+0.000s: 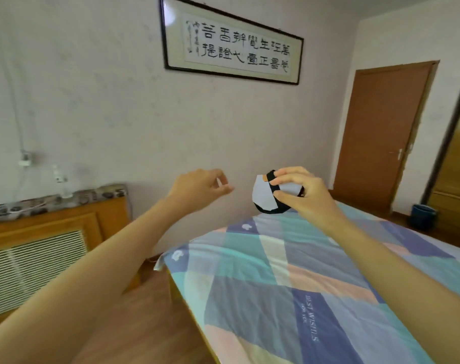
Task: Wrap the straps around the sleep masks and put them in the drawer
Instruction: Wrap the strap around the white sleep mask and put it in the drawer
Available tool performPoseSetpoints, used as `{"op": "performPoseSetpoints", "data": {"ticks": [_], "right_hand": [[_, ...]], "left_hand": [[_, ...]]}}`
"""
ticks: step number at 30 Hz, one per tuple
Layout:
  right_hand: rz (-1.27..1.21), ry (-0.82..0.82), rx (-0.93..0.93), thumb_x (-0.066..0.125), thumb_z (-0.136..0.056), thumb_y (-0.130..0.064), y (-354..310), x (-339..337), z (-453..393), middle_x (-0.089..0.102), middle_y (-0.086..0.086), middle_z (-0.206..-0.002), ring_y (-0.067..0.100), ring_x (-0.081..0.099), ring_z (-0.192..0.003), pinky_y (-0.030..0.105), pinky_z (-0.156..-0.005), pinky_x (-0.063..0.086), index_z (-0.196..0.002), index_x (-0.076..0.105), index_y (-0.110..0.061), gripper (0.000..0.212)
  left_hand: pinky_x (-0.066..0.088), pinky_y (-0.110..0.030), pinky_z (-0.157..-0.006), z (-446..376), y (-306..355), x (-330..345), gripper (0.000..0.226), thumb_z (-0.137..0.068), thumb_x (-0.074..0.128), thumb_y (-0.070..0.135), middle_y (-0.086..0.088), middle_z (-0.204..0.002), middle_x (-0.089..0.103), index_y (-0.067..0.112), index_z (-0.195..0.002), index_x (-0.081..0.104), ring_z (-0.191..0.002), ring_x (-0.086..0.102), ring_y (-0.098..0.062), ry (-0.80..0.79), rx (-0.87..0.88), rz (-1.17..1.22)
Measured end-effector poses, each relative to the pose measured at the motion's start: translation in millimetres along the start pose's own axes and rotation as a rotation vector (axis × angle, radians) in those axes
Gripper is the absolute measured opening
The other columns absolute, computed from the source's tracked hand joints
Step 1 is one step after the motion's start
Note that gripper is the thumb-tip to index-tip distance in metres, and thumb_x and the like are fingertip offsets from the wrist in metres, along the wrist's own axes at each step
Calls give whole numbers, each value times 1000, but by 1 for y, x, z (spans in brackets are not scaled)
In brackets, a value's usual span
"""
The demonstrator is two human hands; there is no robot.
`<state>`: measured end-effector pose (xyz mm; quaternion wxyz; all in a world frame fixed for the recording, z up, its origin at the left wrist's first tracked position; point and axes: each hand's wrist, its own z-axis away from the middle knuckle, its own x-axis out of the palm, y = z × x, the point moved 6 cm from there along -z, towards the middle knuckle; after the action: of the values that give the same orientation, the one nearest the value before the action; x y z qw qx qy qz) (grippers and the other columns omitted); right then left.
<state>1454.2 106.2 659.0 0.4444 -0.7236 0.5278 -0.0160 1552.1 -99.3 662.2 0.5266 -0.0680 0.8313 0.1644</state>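
Observation:
A folded sleep mask (264, 197), pale grey-white with a black edge and a black strap around it, is held in the air above the far end of the bed. My right hand (300, 191) grips it, fingers and thumb curled round its right side. My left hand (202, 186) hovers to the left of the mask, apart from it, with fingers loosely curled and nothing visible in it. No drawer is in sight.
A bed with a blue, teal and pink patchwork cover (289, 285) fills the lower right. A wooden radiator cabinet (45, 232) stands against the left wall. A brown door (384, 132), a blue bin (422, 216) and a wooden wardrobe (457, 158) are at the right.

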Motion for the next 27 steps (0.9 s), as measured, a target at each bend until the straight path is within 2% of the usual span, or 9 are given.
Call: {"op": "performPoseSetpoints", "data": {"ticks": [2, 5, 8, 11, 14, 17, 20, 23, 27], "right_hand": [[-48, -40, -31, 68, -81, -4, -15, 56, -24, 59, -6, -118, -7, 53, -109, 8, -89, 40, -92, 71, -27, 25], [-122, -95, -59, 68, -81, -3, -39, 142, -58, 59, -7, -116, -3, 54, -110, 17, -98, 38, -91, 72, -25, 24], [-171, -161, -89, 68, -81, -4, -67, 227, -88, 58, -12, -113, -6, 54, -107, 19, -99, 38, -91, 72, -25, 23], [-203, -224, -124, 69, -81, -6, -88, 296, -112, 59, -10, -114, -11, 53, -106, 17, -98, 37, -90, 71, -27, 23], [-246, -259, -157, 68, -81, -6, -102, 358, -146, 59, -8, -115, -9, 52, -109, 20, -101, 36, -91, 72, -24, 20], [-282, -296, -171, 69, -81, -6, -103, 415, -185, 60, -9, -115, -5, 53, -111, 28, -104, 39, -90, 73, -25, 21], [-296, -348, -179, 68, -82, -7, -94, 471, -228, 58, -12, -115, -2, 53, -113, 32, -104, 41, -91, 72, -27, 22], [-320, -367, -191, 69, -82, -8, -75, 525, -278, 58, -12, -116, 1, 52, -116, 36, -104, 43, -91, 73, -26, 20], [-346, -374, -203, 68, -82, -8, -48, 584, -342, 58, -12, -116, 1, 52, -117, 26, -99, 42, -90, 72, -28, 22]], "left_hand": [[49, -33, -77, 16, -53, -19, 34, -87, 42, 66, 15, -93, 68, 38, -98, 57, -90, 63, -13, 9, -53, -40], [50, -33, -75, 41, -131, -51, 35, -89, 41, 64, 14, -97, 68, 35, -103, 57, -89, 62, -12, 32, -117, -111], [52, -35, -78, 68, -208, -81, 35, -91, 42, 61, 13, -100, 68, 33, -106, 58, -91, 63, -14, 92, -203, -131], [51, -37, -83, 87, -268, -96, 35, -92, 40, 57, 11, -105, 68, 32, -109, 58, -94, 63, -16, 110, -247, -225], [43, -29, -73, 92, -326, -109, 30, -93, 43, 53, 15, -105, 66, 32, -110, 57, -90, 60, -10, 128, -267, -269], [37, -26, -67, 84, -380, -116, 26, -93, 45, 50, 17, -103, 64, 32, -108, 57, -84, 57, -7, 173, -282, -286], [39, -26, -67, 63, -438, -117, 27, -93, 44, 51, 19, -99, 62, 32, -108, 56, -80, 54, -5, 176, -306, -283], [44, -28, -69, 30, -499, -111, 29, -93, 44, 51, 16, -103, 66, 31, -111, 56, -82, 61, -9, 190, -332, -267], [41, -26, -69, -19, -570, -98, 33, -93, 44, 54, 15, -105, 67, 32, -116, 52, -84, 62, -8, 152, -343, -278]]}}
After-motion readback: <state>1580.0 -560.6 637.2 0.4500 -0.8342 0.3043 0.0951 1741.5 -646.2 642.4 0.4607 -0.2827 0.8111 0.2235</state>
